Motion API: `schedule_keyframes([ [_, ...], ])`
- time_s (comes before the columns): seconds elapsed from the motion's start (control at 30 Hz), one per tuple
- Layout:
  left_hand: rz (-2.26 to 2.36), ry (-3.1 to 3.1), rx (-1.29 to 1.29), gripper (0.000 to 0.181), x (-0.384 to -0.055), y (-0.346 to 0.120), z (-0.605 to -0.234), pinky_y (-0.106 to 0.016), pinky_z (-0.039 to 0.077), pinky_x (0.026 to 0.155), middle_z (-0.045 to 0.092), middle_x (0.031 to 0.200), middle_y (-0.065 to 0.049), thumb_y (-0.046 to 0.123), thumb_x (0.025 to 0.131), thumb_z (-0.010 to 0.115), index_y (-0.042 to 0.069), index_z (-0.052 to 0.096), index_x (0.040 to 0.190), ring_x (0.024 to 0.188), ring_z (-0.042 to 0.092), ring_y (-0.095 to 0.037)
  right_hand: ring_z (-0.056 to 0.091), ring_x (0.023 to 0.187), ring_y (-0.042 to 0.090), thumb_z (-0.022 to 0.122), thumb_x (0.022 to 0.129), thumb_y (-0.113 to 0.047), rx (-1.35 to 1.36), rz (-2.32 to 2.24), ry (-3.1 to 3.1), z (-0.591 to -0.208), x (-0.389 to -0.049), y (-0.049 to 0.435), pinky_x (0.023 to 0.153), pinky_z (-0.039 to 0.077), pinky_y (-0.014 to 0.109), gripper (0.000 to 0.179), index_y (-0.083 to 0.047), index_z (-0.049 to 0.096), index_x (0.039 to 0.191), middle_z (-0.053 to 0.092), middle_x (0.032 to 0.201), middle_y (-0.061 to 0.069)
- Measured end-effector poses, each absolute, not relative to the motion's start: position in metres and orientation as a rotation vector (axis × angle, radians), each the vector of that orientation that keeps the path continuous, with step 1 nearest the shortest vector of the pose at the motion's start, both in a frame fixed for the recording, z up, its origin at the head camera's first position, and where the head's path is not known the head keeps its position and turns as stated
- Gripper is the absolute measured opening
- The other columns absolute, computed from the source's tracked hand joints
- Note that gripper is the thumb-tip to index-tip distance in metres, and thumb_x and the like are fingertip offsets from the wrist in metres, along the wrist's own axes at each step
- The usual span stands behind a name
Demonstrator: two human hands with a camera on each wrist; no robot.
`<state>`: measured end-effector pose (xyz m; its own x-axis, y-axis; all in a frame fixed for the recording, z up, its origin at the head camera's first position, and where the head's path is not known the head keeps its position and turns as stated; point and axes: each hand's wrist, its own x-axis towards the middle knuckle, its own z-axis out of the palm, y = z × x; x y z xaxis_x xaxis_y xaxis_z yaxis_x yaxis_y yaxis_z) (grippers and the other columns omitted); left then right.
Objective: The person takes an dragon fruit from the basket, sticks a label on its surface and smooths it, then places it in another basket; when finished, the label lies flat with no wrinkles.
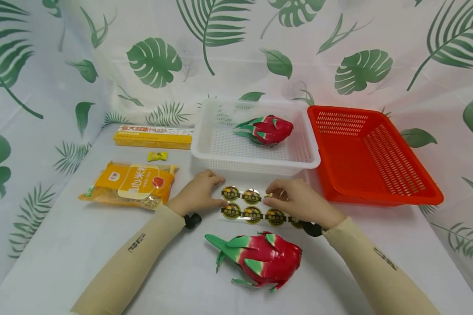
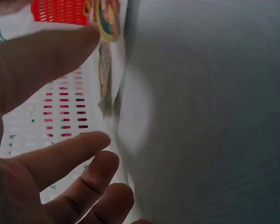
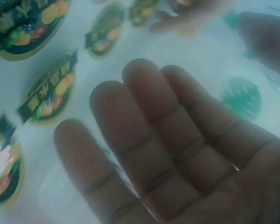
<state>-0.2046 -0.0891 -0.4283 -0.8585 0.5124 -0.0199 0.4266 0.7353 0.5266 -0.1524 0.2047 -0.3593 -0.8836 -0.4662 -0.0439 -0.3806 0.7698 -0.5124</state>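
A sheet of round black-and-gold fruit stickers (image 1: 252,215) lies flat on the white cloth, partly covered by my right hand (image 1: 302,202). In the right wrist view, that hand's fingers (image 3: 123,121) extend loosely above the stickers, with no sticker seen in them; the thumb is out of that view. My left hand (image 1: 199,192) is at the sheet's left edge, thumb and fingers spread apart. Its thumb (image 2: 46,58) is beside the sheet in the left wrist view; contact is unclear. Nearest me, a red dragon fruit (image 1: 270,258) with green scales lies on its side.
Behind the stickers stands a white basket (image 1: 256,165) with another dragon fruit (image 1: 274,130) inside. A red basket (image 1: 378,162) is at the right. To the left lie a yellow pasta box (image 1: 153,139), a small yellow packet (image 1: 157,156) and an orange food bag (image 1: 130,183).
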Motion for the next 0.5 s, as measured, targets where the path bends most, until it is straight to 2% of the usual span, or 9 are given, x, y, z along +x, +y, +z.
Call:
schedule_keyframes([
  [0.1,0.688,2.802,0.754,0.073,-0.203,-0.088,-0.431,-0.044,0.051,0.105,0.061,0.128,-0.013,0.043,0.082,0.088,0.008,0.064,0.141,0.117,0.058,-0.028,0.065,0.081,0.012,0.076,0.095,-0.03,-0.706,-0.685,2.743,-0.367,-0.174,0.186,0.078,0.056,0.031,0.024,-0.01,0.075,0.109,0.074,0.09,-0.003],
  [0.27,0.655,2.853,0.734,0.063,-0.201,-0.087,-0.429,-0.042,0.054,0.098,0.063,0.121,-0.008,0.043,0.079,0.09,0.013,0.072,0.131,0.11,0.059,-0.024,0.07,0.094,0.021,0.075,0.095,-0.029,-0.775,-0.54,2.72,-0.377,-0.2,0.155,0.088,0.059,0.04,0.036,-0.002,0.073,0.119,0.077,0.101,0.008],
  [0.4,0.697,2.846,0.735,0.056,-0.201,-0.086,-0.427,-0.041,0.053,0.1,0.066,0.119,-0.007,0.041,0.078,0.092,0.012,0.076,0.123,0.11,0.061,-0.024,0.072,0.105,0.026,0.075,0.095,-0.026,-0.802,-0.436,2.716,-0.382,-0.212,0.139,0.096,0.058,0.043,0.04,0.001,0.071,0.125,0.076,0.111,0.014],
  [0.5,0.764,2.814,0.717,0.051,-0.202,-0.086,-0.426,-0.04,0.053,0.101,0.068,0.116,-0.006,0.037,0.077,0.093,0.009,0.075,0.116,0.108,0.062,-0.022,0.072,0.105,0.027,0.076,0.093,-0.021,-0.822,-0.45,2.711,-0.384,-0.216,0.132,0.096,0.058,0.043,0.035,-0.001,0.073,0.121,0.077,0.11,0.014],
])
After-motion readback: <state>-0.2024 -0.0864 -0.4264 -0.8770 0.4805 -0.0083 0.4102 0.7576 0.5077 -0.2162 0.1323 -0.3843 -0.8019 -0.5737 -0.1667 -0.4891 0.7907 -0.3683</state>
